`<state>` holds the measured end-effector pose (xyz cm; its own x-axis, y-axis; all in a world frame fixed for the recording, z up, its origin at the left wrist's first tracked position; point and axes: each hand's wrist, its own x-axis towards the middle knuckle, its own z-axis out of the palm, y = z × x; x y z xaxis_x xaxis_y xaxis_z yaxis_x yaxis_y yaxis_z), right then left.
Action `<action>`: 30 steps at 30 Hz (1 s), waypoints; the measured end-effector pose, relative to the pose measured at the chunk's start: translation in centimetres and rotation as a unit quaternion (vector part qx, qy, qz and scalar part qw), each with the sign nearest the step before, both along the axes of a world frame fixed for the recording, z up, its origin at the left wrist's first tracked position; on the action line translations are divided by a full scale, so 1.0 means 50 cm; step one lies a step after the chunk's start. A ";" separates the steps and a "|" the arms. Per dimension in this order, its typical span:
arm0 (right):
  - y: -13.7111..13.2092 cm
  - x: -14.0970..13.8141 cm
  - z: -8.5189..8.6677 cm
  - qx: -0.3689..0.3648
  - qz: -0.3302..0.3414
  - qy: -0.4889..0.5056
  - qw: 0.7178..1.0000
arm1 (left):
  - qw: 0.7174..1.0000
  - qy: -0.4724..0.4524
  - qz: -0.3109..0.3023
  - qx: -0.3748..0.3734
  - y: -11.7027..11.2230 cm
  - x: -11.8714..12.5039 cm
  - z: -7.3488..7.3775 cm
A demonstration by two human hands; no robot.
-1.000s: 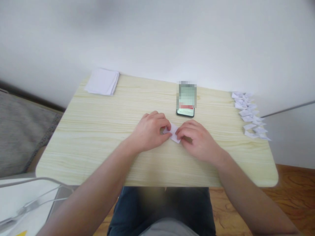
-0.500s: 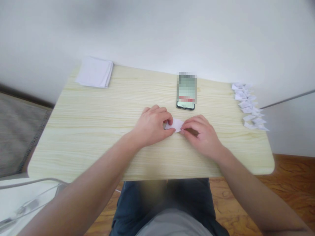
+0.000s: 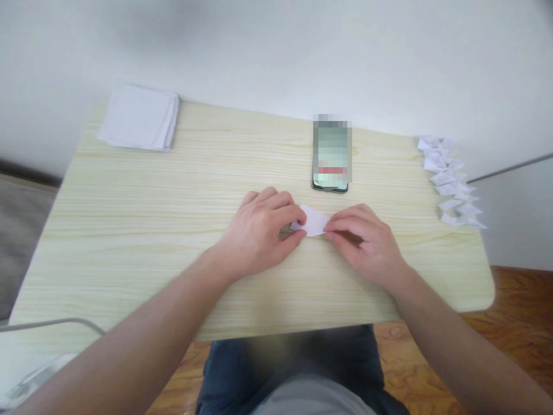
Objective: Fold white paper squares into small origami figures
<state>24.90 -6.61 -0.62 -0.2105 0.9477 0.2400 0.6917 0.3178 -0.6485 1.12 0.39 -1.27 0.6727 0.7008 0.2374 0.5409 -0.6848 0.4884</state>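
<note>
Spreading farther apart than they were a second ago, the left hand [image 3: 259, 233] and the right hand [image 3: 371, 245] are now leaving more of the small folded white paper piece [image 3: 314, 221] showing between them, and its outline is tapering toward the right fingertips. It is lying between the two grips, close to the tabletop [image 3: 207, 167]. At its left end the left thumb and forefinger are holding it, their tips nearly closing over it; at its narrow right end the right thumb and forefinger are pinching it in a tight grip. Just beyond the grips, a smartphone [image 3: 332, 155] is lying with its screen partly blurred out. Well to the right and farther away, folded paper shapes [image 3: 447, 180] are standing in a cluster along the table's edge. Far to the left, a stack of white paper sheets [image 3: 137, 118] is resting near the wall [image 3: 259, 57].
</note>
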 end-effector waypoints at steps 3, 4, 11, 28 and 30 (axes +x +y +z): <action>0.005 0.000 0.006 -0.004 0.013 -0.020 1.000 | 1.000 -0.012 0.001 -0.008 0.001 0.000 -0.001; 0.008 -0.001 0.009 -0.008 0.016 -0.027 0.999 | 1.000 -0.015 0.001 -0.012 0.002 0.001 -0.001; 0.019 -0.014 0.016 -0.030 -0.010 -0.054 0.998 | 1.000 -0.013 0.001 -0.024 0.002 0.002 0.003; 0.018 -0.046 -0.002 -0.019 -0.073 -0.101 0.992 | 0.998 -0.025 -0.038 -0.051 -0.002 -0.008 0.013; 0.018 -0.047 -0.004 -0.017 -0.076 -0.103 0.992 | 0.997 -0.021 -0.046 -0.051 -0.002 -0.009 0.013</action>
<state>22.52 -5.72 -0.83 -0.1054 0.9790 0.1742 0.8492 0.1798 -0.4966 0.70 0.31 -0.60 0.7264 0.6583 0.1975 0.4550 -0.6760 0.5796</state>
